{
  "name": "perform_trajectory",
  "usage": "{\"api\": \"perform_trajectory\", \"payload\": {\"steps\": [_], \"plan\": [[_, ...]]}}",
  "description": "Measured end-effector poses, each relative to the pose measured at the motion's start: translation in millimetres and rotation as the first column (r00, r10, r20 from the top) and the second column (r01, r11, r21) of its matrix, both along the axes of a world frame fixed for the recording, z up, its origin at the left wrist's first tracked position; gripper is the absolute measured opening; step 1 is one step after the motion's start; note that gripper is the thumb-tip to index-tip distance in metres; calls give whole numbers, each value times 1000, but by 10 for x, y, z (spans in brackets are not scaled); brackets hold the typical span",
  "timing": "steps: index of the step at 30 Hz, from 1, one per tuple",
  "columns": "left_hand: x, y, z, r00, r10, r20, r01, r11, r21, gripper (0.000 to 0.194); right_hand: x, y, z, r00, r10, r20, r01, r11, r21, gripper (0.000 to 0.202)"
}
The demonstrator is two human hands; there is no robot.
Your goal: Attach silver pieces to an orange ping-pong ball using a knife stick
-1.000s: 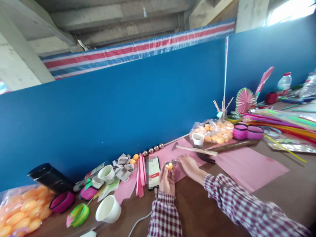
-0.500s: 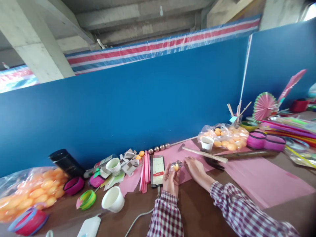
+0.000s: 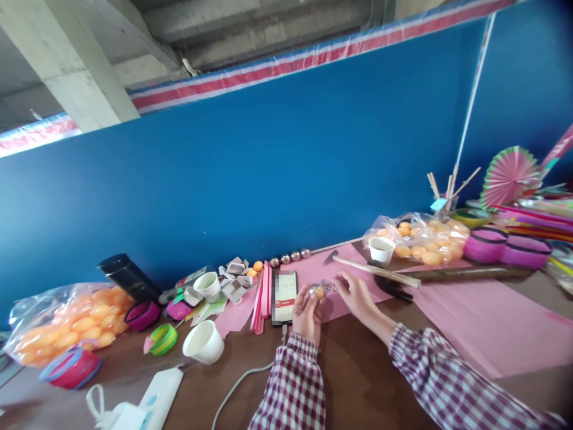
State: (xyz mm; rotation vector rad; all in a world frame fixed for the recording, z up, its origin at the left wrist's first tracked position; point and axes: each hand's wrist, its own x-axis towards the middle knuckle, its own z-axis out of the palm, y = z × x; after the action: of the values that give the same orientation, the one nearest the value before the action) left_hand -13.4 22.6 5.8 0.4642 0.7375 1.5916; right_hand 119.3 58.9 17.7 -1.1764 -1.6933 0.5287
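Between the fingertips of my left hand (image 3: 308, 316) is a small orange ball (image 3: 319, 292), which looks like a table-tennis ball. Shiny silvery bits (image 3: 328, 286) show just behind and to the right of it; I cannot tell whether they are attached to the ball or lying on the pink paper (image 3: 335, 310). My right hand (image 3: 358, 295) is close by on the right, its fingertips drawn together beside the silvery bits. Whatever those fingers pinch is too small to make out. A phone (image 3: 285, 298) lies left of my left hand, with a cable plugged in.
Behind my right hand lies a hammer (image 3: 376, 272). Bags of orange balls (image 3: 85, 325) stand left and right. White cups (image 3: 203, 342), metal balls (image 3: 295, 256), pink paper strips (image 3: 264, 298) and a power strip (image 3: 163, 394) are around. A blue partition (image 3: 268, 179) closes off the back.
The camera view has shifted slightly. My right hand's fingers have come up from the paper and drawn together near the silvery bits. My left hand keeps hold of the orange ball.
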Motion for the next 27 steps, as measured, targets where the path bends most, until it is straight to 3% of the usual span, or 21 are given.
{"api": "perform_trajectory", "payload": {"steps": [9, 20, 27], "plan": [[-1, 2, -21, 1000, 24, -9, -24, 1000, -2, 33, -154, -22, -54, 944, 173, -282, -200, 977, -70, 15], [7, 11, -10, 999, 28, 21, -28, 1000, -15, 28, -159, -18, -129, 967, 136, -216, -147, 988, -38, 9], [12, 13, 4, 999, 24, 24, -23, 999, -22, 29, -122, -76, -76, 971, 116, -211, -124, 992, -24, 9]]}}
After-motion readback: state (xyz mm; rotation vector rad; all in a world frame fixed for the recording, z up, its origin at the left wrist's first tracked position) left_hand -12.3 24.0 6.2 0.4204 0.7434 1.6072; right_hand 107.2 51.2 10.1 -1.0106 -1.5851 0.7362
